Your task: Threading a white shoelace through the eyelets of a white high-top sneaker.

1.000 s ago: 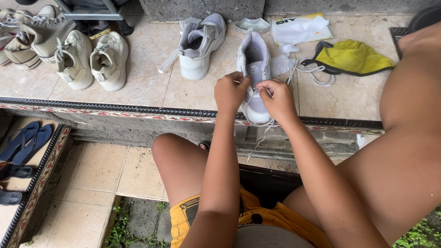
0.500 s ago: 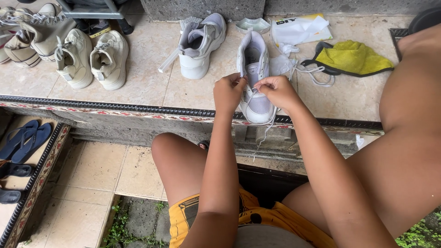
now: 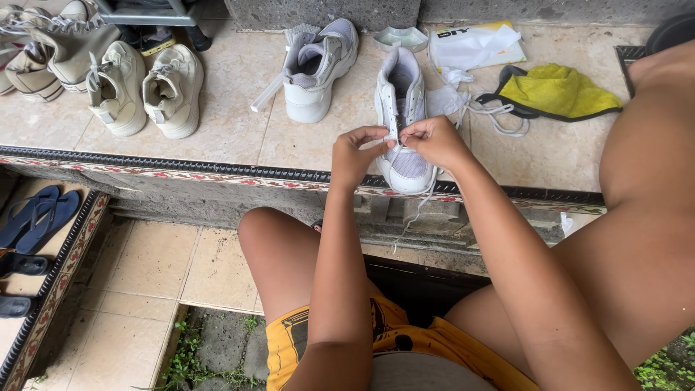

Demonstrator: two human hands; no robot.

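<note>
Left hand (image 3: 356,150) and right hand (image 3: 432,139) both pinching white lace (image 3: 393,142) over grey-white sneaker (image 3: 402,116) on near ledge (image 3: 217,137).

Left hand (image 3: 355,153) and right hand (image 3: 432,140) meet, fingers pinched, forearms extended forward.

I see a pale lilac-white mesh sneaker (image 3: 402,108), upright on the tiled ledge, toe toward me, white lace (image 3: 392,142) half threaded, loose end dangling over the edge.

The single head-worn camera looked steeply down and forward from close above the person's lap, facing the tiled ledge (image 3: 217,137) just ahead.
</note>
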